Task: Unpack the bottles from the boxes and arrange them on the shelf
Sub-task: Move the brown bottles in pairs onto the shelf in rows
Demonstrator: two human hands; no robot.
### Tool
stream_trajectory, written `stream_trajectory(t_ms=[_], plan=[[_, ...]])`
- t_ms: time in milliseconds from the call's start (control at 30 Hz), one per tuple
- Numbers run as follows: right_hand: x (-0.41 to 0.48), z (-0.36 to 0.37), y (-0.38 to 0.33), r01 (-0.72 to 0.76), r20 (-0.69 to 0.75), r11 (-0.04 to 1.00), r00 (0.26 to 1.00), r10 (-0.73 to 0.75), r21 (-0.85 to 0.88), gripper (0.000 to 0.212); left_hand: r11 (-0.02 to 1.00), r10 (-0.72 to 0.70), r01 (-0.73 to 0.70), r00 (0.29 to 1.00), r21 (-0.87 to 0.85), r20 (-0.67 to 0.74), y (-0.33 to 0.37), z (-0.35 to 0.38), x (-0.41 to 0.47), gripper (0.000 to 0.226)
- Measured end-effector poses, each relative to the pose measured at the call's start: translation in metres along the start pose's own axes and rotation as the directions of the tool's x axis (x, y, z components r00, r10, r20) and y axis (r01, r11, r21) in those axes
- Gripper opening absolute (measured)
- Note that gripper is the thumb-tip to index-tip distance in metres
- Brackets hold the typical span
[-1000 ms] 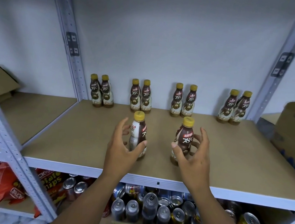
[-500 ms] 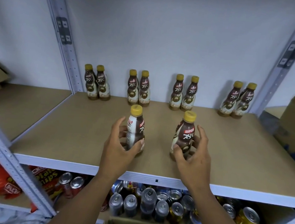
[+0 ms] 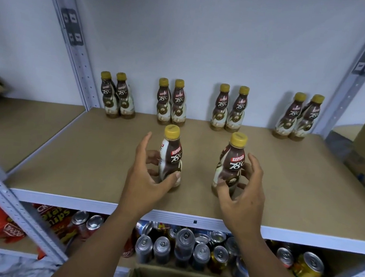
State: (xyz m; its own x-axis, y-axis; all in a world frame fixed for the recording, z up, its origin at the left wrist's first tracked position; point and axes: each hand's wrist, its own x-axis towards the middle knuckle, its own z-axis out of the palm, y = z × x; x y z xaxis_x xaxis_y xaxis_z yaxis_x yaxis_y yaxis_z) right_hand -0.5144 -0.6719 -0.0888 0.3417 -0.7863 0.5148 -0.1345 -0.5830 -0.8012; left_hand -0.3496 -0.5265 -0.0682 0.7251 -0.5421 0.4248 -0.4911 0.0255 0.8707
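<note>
Two bottles stand upright mid-depth on the shelf (image 3: 306, 198), ahead of a back row (image 3: 221, 111) of four pairs along the wall. Left hand (image 3: 147, 180) wraps the left bottle (image 3: 171, 157), thumb in front, fingers curled behind; right hand (image 3: 243, 195) holds the right bottle (image 3: 232, 164) likewise. Likely step: seating this pair. Slide with bases flat, labels forward, in line with the pairs behind; release once steady. Glossy sleeves, waisted bodies, yellow caps; narrow-footed, probably tippy. Shelf board matte brown. Open carton (image 3: 184, 275) below holds more.

Plain pale wall (image 3: 211, 39), grey perforated steel uprights (image 3: 80, 69), soft even light
</note>
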Motion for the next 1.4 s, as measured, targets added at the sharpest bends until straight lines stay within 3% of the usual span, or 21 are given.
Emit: stream_trajectory(t_ms=[267,500,733,1400], plan=[[0.002,-0.005,-0.006,-0.047,0.036,0.995,0.998,0.044,0.09,0.086,1.0,0.008,-0.007,0.999,-0.022,0.047,0.003,0.002,0.001,0.098],[0.012,-0.014,-0.008,-0.038,0.119,0.987,0.993,0.019,0.158,0.079,0.999,0.033,-0.033,0.993,0.001,0.116,-0.002,-0.009,0.008,0.101],[0.013,-0.015,-0.008,-0.001,0.158,0.988,0.987,-0.024,0.157,0.071,0.999,0.044,-0.045,0.983,0.004,0.181,0.001,-0.01,0.011,0.091],[0.005,-0.002,-0.021,0.058,0.198,0.988,0.976,-0.086,0.142,0.072,0.999,0.026,-0.015,0.973,-0.047,0.231,0.014,0.0,0.005,0.093]])
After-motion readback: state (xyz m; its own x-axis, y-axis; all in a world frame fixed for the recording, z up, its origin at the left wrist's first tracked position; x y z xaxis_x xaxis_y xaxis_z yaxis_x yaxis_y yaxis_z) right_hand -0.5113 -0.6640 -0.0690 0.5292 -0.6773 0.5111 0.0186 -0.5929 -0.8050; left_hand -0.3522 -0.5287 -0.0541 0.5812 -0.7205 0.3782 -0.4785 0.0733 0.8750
